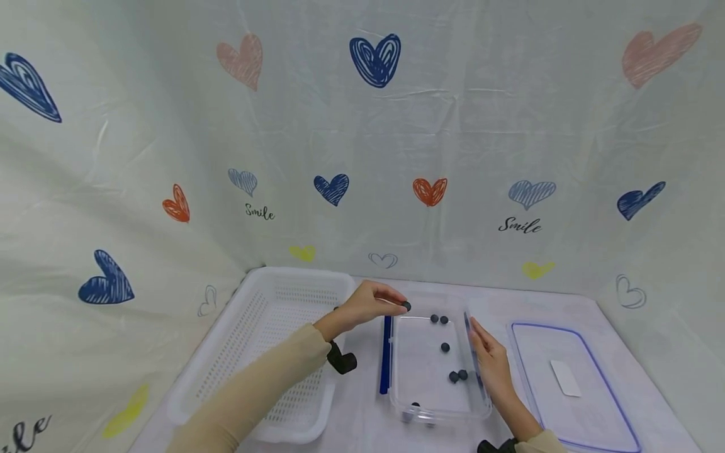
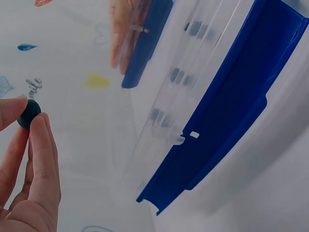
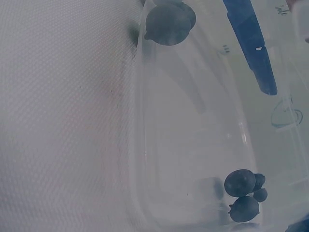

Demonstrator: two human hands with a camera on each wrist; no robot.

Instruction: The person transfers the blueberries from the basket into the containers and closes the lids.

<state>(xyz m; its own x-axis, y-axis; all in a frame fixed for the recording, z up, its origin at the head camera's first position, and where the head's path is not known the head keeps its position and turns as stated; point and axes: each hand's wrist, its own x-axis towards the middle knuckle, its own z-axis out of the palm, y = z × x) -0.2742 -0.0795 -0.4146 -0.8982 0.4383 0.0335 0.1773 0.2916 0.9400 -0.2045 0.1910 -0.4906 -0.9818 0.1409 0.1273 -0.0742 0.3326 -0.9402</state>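
Note:
My left hand [image 1: 365, 305] pinches a small dark ball [image 1: 406, 306] between thumb and fingertips, above the far left corner of a clear plastic box [image 1: 430, 415]. The left wrist view shows this smooth, blue-black ball [image 2: 29, 114] clearly. Several similar balls lie apart or in pairs on the box floor, one pair of balls [image 1: 459, 376] near the right side. My right hand [image 1: 494, 362] rests along the box's right side, its fingers fairly straight against the raised flap. In the right wrist view, balls [image 3: 240, 182] show through the clear wall; that hand is out of sight.
A white slotted basket [image 1: 328, 409] stands to the left, partly behind my left forearm. At the right lies a clear lid [image 1: 595, 409] with a blue seal and a white label [image 1: 565, 378]. A blue flap [image 1: 386, 355] hangs outward from the box's left side. A heart-printed sheet surrounds the table.

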